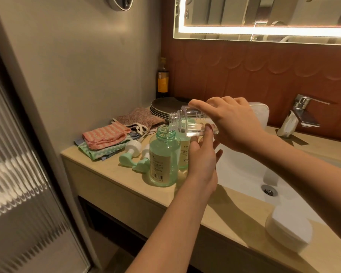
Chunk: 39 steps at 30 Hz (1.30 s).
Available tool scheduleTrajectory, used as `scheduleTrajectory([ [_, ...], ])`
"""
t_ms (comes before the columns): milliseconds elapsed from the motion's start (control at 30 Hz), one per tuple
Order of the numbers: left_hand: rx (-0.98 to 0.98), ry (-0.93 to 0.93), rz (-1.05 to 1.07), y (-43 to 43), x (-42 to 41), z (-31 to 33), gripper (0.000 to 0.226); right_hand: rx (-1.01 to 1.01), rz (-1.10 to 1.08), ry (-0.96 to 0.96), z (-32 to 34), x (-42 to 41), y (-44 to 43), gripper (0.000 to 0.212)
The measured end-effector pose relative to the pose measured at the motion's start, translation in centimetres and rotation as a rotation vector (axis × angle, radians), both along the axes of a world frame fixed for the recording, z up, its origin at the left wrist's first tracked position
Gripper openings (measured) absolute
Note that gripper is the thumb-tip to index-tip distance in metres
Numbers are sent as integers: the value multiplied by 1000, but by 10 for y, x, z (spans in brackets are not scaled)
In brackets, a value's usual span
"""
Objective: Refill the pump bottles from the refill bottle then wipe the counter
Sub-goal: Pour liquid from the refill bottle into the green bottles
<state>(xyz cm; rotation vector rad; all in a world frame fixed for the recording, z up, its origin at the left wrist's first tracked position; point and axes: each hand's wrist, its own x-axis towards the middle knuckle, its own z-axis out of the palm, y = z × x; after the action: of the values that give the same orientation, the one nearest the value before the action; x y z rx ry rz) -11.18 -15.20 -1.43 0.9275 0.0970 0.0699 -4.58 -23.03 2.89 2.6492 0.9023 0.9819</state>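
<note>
Head cam, the only view here. Right hand (230, 123) has its fingers wrapped over the clear refill bottle (187, 122). It's tipped nearly flat w/ the mouth right above the open neck of the green pump bottle (163, 154). That one stands upright on the worktop (116, 184) near the front edge, pump off.

Left hand (202, 154) is up against the second pump bottle (183, 152) (pale label) just behind. Its fingers are mostly straight and point up toward the refill bottle's underside, so it's bracing rather than gripping afaict. Can't tell if it actually touches the refill bottle.

Two pump heads (133, 152) lie on their sides just left of the green one. There's a stack of cloths (104, 138) behind them and the sink (244, 174) to the right.

Step in hand imo = pouring into the green one. Tips:
- Keep the mouth centred and close over the neck, bc the two openings look about the same size.
- Tilt slowly. What's left sits along the bottle's low side, so it'll prob glug if rushed.
- Watch the level thru the green wall (hard to read from here tbh) and leave room for the pump tube.
- Left hand would prob do more good steadying the green bottle.
- Drips will land on the worktop, but the cloths are near for the wipe after.
</note>
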Motion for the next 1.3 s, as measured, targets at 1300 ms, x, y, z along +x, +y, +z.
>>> scheduleTrajectory([
  [1300, -6, 2, -13, 2, -1, 1, 33, -11, 5, -1, 2, 0, 1, 71],
])
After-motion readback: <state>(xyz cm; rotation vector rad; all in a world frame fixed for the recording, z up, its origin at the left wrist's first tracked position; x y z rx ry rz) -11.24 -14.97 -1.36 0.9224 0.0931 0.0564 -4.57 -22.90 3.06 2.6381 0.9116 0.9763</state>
